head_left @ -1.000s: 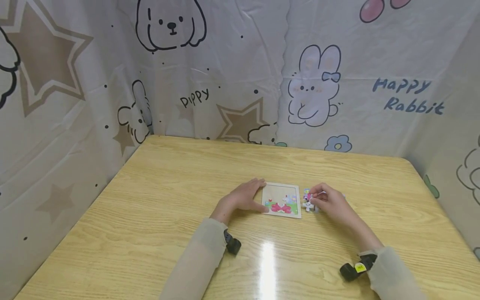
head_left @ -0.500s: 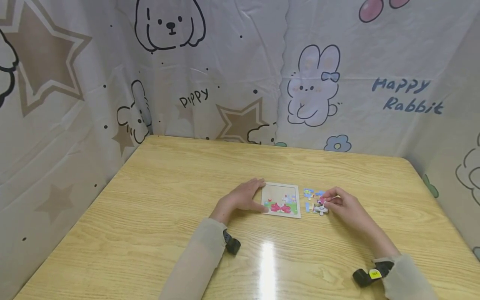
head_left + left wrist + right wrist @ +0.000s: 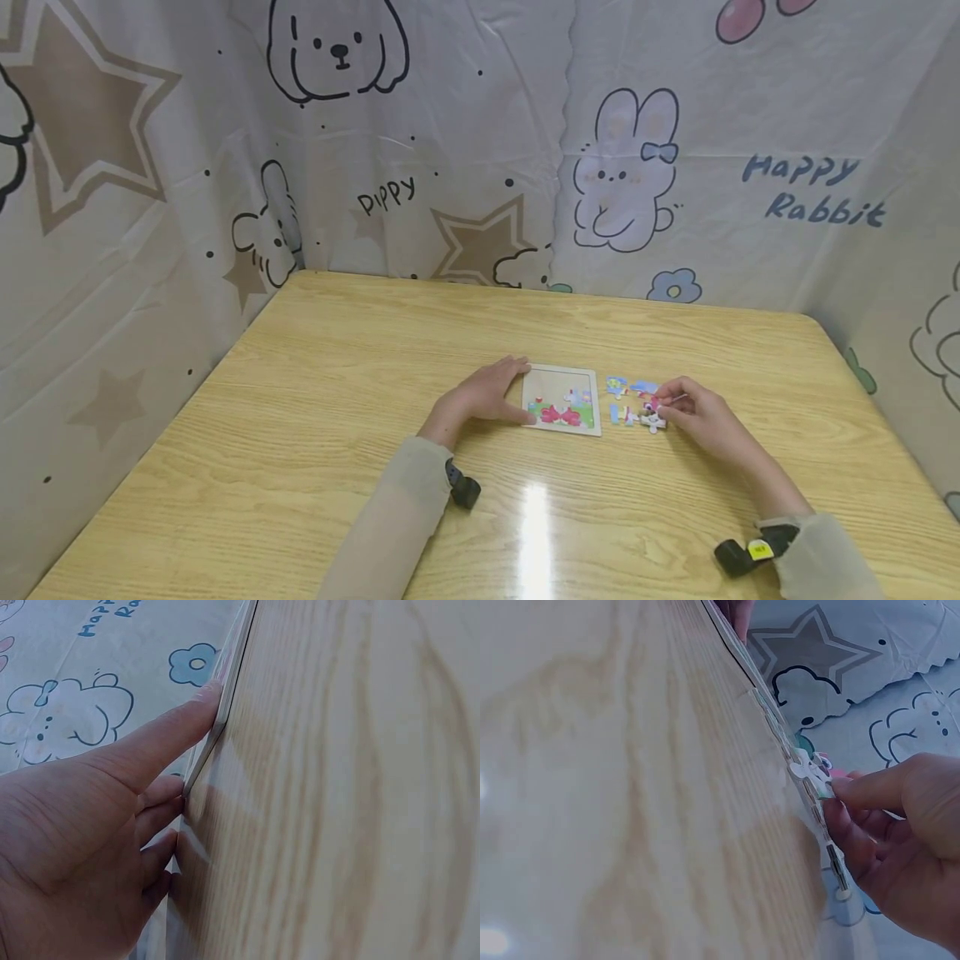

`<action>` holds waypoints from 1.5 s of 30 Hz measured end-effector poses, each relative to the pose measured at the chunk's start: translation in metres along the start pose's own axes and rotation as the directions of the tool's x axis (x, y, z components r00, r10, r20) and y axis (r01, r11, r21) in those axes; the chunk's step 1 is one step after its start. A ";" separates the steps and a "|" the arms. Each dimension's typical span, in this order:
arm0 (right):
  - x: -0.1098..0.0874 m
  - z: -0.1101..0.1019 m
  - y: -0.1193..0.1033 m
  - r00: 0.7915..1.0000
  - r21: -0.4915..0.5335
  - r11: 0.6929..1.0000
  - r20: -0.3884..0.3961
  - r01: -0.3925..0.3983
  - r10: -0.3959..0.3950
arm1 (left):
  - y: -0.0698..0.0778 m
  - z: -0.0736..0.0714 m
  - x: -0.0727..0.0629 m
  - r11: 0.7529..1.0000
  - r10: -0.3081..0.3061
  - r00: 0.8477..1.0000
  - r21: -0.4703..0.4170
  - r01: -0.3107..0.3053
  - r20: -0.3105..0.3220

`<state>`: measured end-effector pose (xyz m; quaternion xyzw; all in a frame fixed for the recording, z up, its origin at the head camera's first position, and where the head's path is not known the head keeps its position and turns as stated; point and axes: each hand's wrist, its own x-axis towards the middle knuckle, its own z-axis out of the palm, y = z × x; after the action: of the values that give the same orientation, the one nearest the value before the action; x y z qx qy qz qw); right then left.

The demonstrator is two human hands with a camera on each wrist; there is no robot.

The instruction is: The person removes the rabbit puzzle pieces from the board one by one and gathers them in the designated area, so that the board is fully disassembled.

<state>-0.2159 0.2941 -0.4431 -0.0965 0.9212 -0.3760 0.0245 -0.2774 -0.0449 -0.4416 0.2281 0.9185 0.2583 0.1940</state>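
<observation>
Pink-and-white jigsaw piece (image 3: 652, 416), right of centre, pinched by right hand (image 3: 701, 418) | Loose pieces (image 3: 617, 384) lie just beside it | Left hand (image 3: 489, 392), spread wide, touches puzzle board (image 3: 551, 382) at centre frame | Light edge grip, board steady on surface (image 3: 360, 375), would likely serve best

"What's the puzzle board (image 3: 551, 385) like?"
"Square, flat on the bench (image 3: 390, 350). It has pink and green along the bottom and a bare top."
"And the loose pieces (image 3: 617, 384)?"
"Just right of it. The right hand (image 3: 697, 414) pinches a pink and white piece (image 3: 652, 415)."
</observation>
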 end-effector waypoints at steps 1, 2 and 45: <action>0.000 0.000 0.000 1.000 -0.009 1.000 0.002 -0.002 0.002 | 0.000 0.000 0.000 1.000 -0.002 1.000 -0.003 0.002 0.000; 0.000 0.000 0.001 1.000 -0.016 1.000 0.002 -0.002 0.002 | 0.000 0.000 0.000 1.000 -0.001 1.000 -0.005 0.001 -0.001; 0.049 0.044 -0.036 0.957 0.014 0.974 0.181 0.228 -0.227 | -0.002 -0.001 0.001 1.000 0.015 1.000 -0.003 -0.015 0.003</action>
<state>-0.2535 0.2288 -0.4478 -0.2357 0.8992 -0.3629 0.0644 -0.2789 -0.0463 -0.4416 0.2351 0.9160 0.2609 0.1939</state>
